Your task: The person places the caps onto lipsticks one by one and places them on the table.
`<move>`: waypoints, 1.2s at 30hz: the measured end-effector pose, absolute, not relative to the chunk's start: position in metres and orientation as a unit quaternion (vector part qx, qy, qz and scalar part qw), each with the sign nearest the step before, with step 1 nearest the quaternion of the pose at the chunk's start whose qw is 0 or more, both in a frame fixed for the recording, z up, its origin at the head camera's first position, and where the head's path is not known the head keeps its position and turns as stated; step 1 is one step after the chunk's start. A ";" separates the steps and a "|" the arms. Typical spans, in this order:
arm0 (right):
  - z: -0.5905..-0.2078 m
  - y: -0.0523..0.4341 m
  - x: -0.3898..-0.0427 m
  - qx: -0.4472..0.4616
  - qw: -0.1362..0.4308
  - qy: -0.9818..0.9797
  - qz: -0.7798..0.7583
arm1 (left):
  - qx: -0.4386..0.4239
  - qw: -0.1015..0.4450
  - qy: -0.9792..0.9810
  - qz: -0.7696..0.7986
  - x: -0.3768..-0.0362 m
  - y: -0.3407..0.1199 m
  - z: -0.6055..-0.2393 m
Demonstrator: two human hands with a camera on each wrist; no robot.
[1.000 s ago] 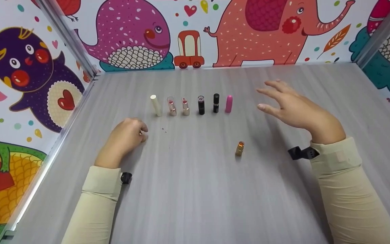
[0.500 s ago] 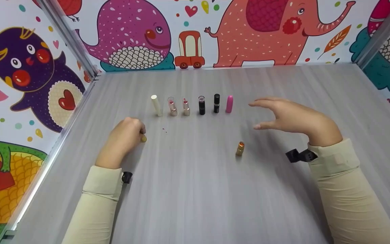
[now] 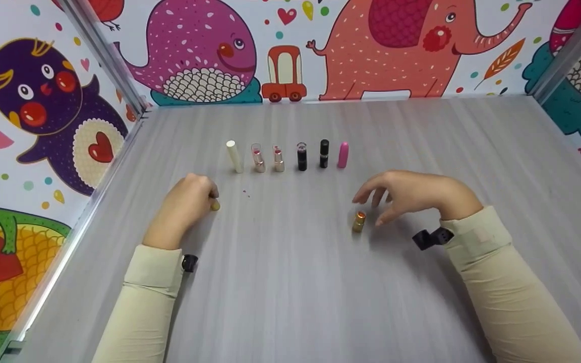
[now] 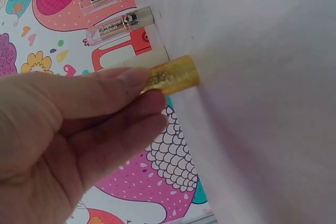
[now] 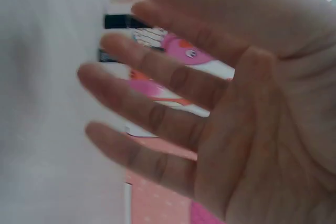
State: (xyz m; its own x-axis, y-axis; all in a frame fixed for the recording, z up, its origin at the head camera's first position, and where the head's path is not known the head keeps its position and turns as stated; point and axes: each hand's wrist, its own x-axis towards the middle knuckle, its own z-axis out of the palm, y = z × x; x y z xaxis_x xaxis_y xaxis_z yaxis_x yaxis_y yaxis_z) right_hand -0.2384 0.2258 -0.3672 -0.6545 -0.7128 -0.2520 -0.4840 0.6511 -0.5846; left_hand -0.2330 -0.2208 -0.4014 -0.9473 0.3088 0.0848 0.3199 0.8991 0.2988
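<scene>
Right hand (image 3: 411,194) over the gold lipstick (image 3: 358,221); left hand (image 3: 184,204) holding a gold cap (image 4: 173,75).

The right hand's fingers are spread and loosely bent, holding nothing; the lipstick stands upright just under the fingertips (image 3: 363,196), not plainly touched. The left hand rests on the table (image 3: 290,302), its fingers pinching the cap. Beyond both hands stands a row of lipsticks (image 3: 301,156).

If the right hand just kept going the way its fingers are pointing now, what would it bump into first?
Most likely the small gold lipstick standing alone on the grey table. The right hand hovers just beside it, fingers angled down toward it. Depth is hard to judge.
</scene>
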 end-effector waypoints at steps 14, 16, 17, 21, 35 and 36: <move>-0.404 0.210 -0.252 -0.375 0.291 0.826 -0.305 | -0.166 0.013 -0.973 -0.162 -0.233 -0.221 -0.403; -0.407 0.209 -0.253 -0.376 0.294 0.823 -0.308 | -0.168 0.015 -0.972 -0.162 -0.233 -0.221 -0.403; -0.408 0.209 -0.254 -0.376 0.294 0.822 -0.310 | -0.168 0.016 -0.972 -0.161 -0.233 -0.221 -0.403; -0.411 0.209 -0.256 -0.370 0.282 0.830 -0.309 | -0.170 0.020 -0.972 -0.157 -0.233 -0.222 -0.402; -0.397 0.216 -0.257 -0.334 0.208 0.862 -0.319 | -0.167 0.009 -0.973 -0.158 -0.233 -0.222 -0.401; -0.397 0.217 -0.257 -0.335 0.204 0.863 -0.318 | -0.166 0.009 -0.973 -0.158 -0.233 -0.222 -0.401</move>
State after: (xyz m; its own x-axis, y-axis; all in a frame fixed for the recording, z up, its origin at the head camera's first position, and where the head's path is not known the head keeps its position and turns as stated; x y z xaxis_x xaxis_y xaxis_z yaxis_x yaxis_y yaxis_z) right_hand -0.2568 0.2169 -0.3966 -0.6923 -0.7082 -0.1387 -0.4486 0.5729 -0.6859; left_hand -0.2328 -0.2218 -0.4012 -0.9444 0.3212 0.0696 0.3267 0.8945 0.3051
